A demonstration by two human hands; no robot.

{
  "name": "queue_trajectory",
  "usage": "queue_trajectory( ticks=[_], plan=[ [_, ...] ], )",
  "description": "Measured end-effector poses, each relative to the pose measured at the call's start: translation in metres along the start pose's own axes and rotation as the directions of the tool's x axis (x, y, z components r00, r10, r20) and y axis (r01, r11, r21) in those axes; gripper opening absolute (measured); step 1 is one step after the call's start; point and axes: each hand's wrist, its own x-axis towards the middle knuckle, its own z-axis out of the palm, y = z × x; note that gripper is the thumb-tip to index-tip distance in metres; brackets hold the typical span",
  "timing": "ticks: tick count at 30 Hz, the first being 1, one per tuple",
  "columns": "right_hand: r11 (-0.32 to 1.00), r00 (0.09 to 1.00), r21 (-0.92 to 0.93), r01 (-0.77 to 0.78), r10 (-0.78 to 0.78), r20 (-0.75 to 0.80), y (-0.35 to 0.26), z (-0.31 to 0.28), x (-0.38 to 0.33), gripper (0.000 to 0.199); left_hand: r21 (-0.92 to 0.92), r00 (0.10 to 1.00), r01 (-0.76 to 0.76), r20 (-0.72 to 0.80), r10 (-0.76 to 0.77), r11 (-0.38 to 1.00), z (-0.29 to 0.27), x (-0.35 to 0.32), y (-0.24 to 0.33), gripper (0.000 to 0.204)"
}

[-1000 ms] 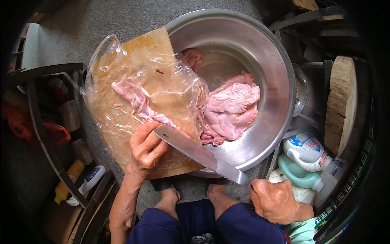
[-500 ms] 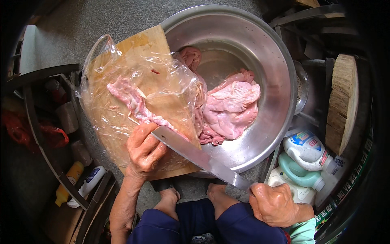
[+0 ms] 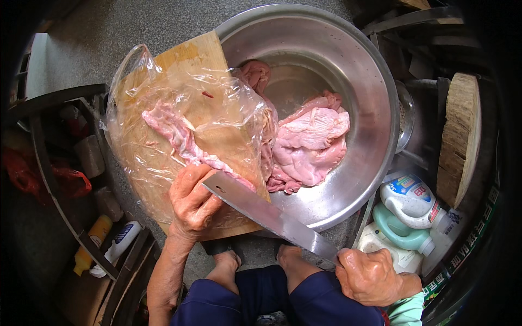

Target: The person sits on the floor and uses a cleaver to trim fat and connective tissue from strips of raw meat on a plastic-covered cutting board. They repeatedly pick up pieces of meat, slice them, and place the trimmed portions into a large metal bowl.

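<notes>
A long strip of pink, fatty raw meat (image 3: 178,137) lies slantwise on a wooden cutting board (image 3: 202,51), which is partly covered by a clear plastic bag (image 3: 136,168). My left hand (image 3: 191,204) presses the strip's near end with curled fingers. In my right hand (image 3: 375,276) is the handle of a wide-bladed knife (image 3: 266,213), and the fist hides most of that handle. The blade slants up and left, its tip end beside my left fingers and close to the strip. Larger pieces of raw meat (image 3: 311,145) rest in a metal basin (image 3: 365,117) beside the board.
The board overlaps the basin's left side. On the right stand several plastic jugs (image 3: 402,225) and a thick wood slab (image 3: 458,136). A dark-framed shelf (image 3: 51,168) with bottles (image 3: 122,239) is at the left. My knees and feet are below the board.
The knife has shifted very slightly, its tip end a touch lower. My left hand and the meat strip stay almost where they were.
</notes>
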Motion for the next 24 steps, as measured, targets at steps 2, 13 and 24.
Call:
queue_trajectory(
  ticks=[2, 13, 24],
  plan=[
    [0.999, 1.000, -0.045, -0.002, 0.003, 0.012, -0.001, 0.000, 0.002, 0.019, -0.020, 1.000, 0.005, 0.001, -0.005, 1.000, 0.000, 0.001, 0.000, 0.034],
    [0.997, 0.999, 0.080, -0.020, 0.017, 0.043, 0.002, 0.004, 0.016, 0.020, -0.029, 1.000, -0.004, -0.019, 0.004, 1.000, -0.001, -0.001, -0.005, 0.039],
    [0.990, 0.997, 0.125, 0.071, -0.065, -0.048, -0.002, 0.009, 0.040, 0.015, -0.023, 0.997, 0.068, 0.046, -0.067, 0.997, -0.009, 0.003, -0.004, 0.038]
  ],
)
